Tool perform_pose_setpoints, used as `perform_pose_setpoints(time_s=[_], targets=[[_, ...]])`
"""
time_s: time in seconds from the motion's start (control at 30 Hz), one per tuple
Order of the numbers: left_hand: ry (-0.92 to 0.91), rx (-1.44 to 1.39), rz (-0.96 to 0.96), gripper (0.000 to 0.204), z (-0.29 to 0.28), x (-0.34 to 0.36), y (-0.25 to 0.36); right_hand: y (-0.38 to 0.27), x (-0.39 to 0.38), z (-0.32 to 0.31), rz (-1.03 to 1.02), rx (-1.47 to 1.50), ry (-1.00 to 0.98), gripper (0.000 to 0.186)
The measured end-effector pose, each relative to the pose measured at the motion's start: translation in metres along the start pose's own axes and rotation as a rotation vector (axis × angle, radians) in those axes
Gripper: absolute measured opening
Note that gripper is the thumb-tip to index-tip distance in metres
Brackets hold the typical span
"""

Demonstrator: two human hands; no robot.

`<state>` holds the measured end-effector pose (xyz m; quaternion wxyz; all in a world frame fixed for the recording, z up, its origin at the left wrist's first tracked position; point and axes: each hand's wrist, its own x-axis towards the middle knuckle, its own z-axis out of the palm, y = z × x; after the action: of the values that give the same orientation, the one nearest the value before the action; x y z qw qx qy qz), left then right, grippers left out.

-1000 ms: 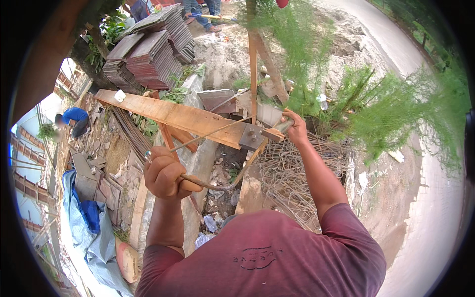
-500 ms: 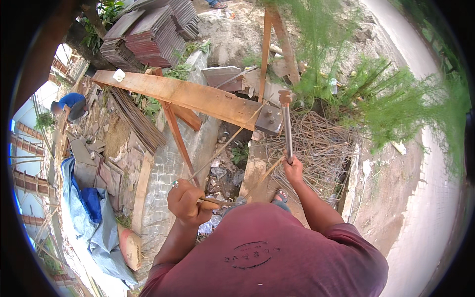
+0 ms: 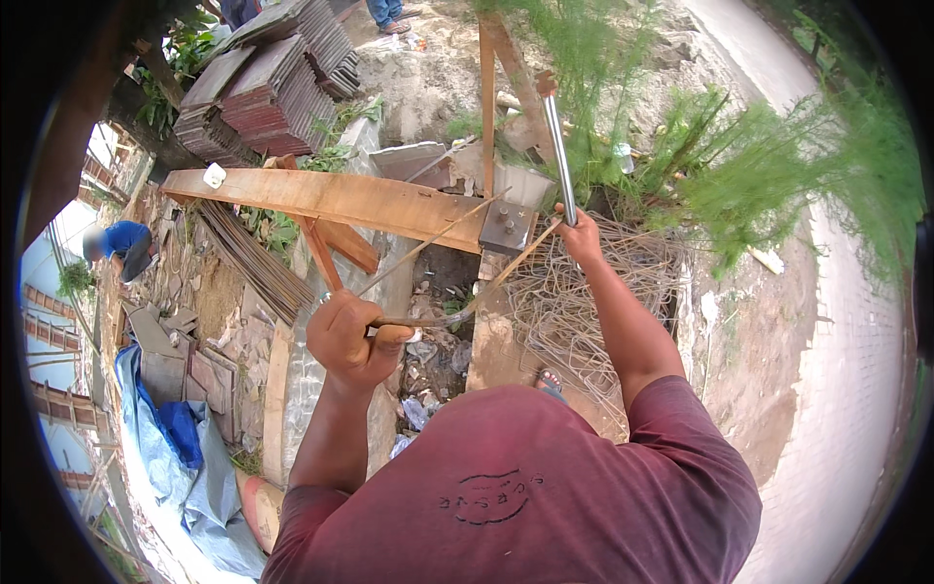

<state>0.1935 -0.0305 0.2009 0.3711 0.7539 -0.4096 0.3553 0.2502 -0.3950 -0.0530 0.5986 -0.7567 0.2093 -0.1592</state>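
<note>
My left hand [image 3: 348, 336] is closed round a thin steel rod [image 3: 428, 243], which slants up to a dark metal plate with pegs [image 3: 509, 227] on the end of a wooden beam [image 3: 360, 202]. A second, bent length of rod [image 3: 467, 313] runs from the same hand and curves up toward my right hand; whether both lengths are one piece I cannot tell. My right hand [image 3: 581, 237] is wrapped round a shiny metal bar [image 3: 560, 146] with a rusty brown head. The bar's head points away from me, beyond the plate and apart from it.
A tangle of bent thin rods [image 3: 603, 302] lies under the plate's right side. Wooden legs [image 3: 321, 255] prop the beam above a littered ditch. Feathery branches [image 3: 720, 185] hang at right. Stacked tiles [image 3: 268, 97], a blue tarp [image 3: 180, 448] and a crouching person [image 3: 126, 243] are at left.
Both my hands have moved up and away from my body. The metal bar's head has gone farther out past the plate, and the bent rod near my shirt has risen.
</note>
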Motion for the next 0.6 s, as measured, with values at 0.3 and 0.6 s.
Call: perform_pose_setpoints(time_s=[0.3,0.6], targets=[[0.309,0.065,-0.362,0.042,-0.021,0.032,-0.029,-0.045,0.021,-0.029,-0.087,-0.180,-0.036,0.028],[0.160,0.086,-0.781,0.043,-0.072,0.209,-0.149,-0.122,0.041,-0.072,-0.293,-0.256,-0.278,0.029]])
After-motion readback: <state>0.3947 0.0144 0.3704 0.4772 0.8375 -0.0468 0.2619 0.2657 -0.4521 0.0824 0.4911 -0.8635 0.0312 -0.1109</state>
